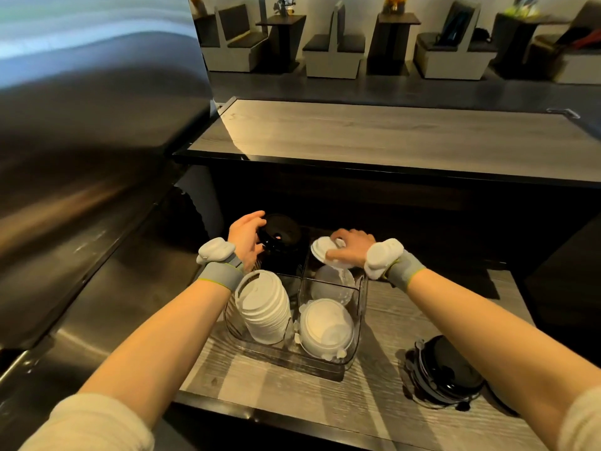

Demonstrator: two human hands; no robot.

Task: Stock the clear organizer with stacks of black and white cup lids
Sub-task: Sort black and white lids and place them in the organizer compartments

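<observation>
Clear organizer [360,307], right under both hands, standing on a grey wood counter [260,382]. Split into four boxes: two by the fingers, two nearer the elbows.

Left hand [245,239]: fingers curled round a black lid stack [283,234], thumb on the near side. Stack standing in the far left box, its top poking up above the clear wall.

Right hand [353,247]: wrapped round a small white stack [322,250] of lids, tipped on its side, just above the far right box. Hard to tell if touching anything below. Under that hand, in the same box, a pale round lid [328,284], blurry through the plastic.

Hands apart, one on each side of the organizer's middle wall, each gripping its own stack.

Between the two forearms, in the near left box, a tall white stack [263,307], leaning a bit toward the left arm. Beside it, in the near right box, a low white pile [327,327] of lids.

Below the right forearm, off to the right of the organizer, a loose black pile [445,372] of lids on the counter, well apart from the clear wall.

On each wrist, a grey band [221,276] with a white lump on top. Cream sleeves [91,424] bunched up by the elbows.

Left of the left arm, a big shiny steel surface [97,157]. Past the fingertips, a higher wood counter [374,135]. Far beyond that, booth seats [331,50] and small dark tables.
</observation>
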